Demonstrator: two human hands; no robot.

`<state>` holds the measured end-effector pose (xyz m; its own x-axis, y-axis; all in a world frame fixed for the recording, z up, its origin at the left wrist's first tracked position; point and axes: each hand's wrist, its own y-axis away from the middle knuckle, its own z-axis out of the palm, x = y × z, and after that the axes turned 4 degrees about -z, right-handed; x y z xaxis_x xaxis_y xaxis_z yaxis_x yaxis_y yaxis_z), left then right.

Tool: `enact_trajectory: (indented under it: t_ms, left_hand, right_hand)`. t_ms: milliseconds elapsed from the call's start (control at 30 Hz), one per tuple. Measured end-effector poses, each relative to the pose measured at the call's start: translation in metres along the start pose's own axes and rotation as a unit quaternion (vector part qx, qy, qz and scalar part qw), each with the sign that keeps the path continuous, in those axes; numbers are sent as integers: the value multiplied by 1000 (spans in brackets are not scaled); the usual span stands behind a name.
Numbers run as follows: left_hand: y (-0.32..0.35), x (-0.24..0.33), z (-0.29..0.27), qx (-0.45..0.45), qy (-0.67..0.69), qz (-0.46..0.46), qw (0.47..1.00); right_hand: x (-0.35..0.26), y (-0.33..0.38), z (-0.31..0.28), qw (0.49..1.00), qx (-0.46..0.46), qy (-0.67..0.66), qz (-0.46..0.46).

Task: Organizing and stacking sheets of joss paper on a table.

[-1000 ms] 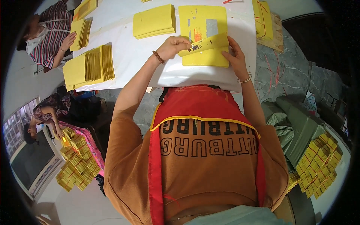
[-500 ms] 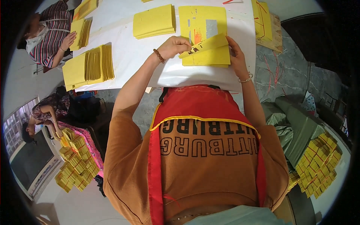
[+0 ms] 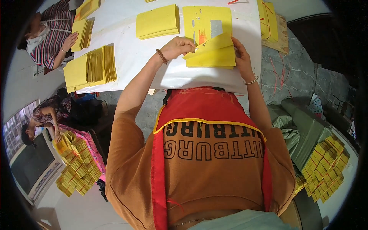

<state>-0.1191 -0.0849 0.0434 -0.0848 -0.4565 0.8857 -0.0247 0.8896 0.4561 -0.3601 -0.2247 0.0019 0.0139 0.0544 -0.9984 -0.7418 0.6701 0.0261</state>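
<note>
A pile of yellow paper sheets (image 3: 211, 62) lies before me at the table's near edge. Its top sheet (image 3: 212, 46) is partly lifted and folded over, with its plain yellow side showing. My left hand (image 3: 181, 47) is closed, fingertips pinched at the left edge of this sheet. My right hand (image 3: 242, 57) has its fingers bent round the sheet's right end, against the pile's right edge. Beyond the fold, the far part of the pile shows grey patches (image 3: 216, 27) and an orange-red smear (image 3: 201, 36).
On the white-covered table (image 3: 126, 57) stand a yellow stack (image 3: 158, 22) and a fanned bundle (image 3: 90, 67). A co-worker's hand (image 3: 70, 41) touches another stack (image 3: 83, 36) at far left. Tied yellow bundles (image 3: 325, 168) lie at lower right; a second person handles bundles (image 3: 78, 161) at lower left.
The lifted sheet has turned over slightly: dark marks that showed near my left fingers are now mostly hidden by plain yellow. Both my hands have stayed nearly in place.
</note>
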Motion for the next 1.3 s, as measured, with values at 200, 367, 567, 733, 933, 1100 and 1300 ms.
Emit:
enact_trajectory:
  t_ms: [200, 367, 567, 733, 933, 1100, 1300]
  left_hand:
    - [-1, -1, -1, -4, -16, 7, 1000]
    - [3, 6, 2, -11, -11, 18, 1000]
    - [7, 2, 5, -8, -46, 35, 998]
    - [11, 6, 9, -43, -74, 34, 996]
    - [14, 8, 12, -28, -80, 31, 996]
    - [11, 3, 10, -39, -82, 43, 995]
    - [10, -4, 11, -24, -65, 48, 996]
  right_hand:
    - [5, 0, -1, 1000, -5, -19, -22]
    - [2, 0, -1, 1000, -4, 4, -11]
    - [5, 0, -1, 999, 1, -44, 4]
    - [4, 0, -1, 1000, -3, -12, -17]
    - [5, 0, -2, 1000, -7, -28, -3]
    - [7, -1, -3, 1000, -10, -22, -11]
    - [7, 0, -3, 999, -4, -33, -4]
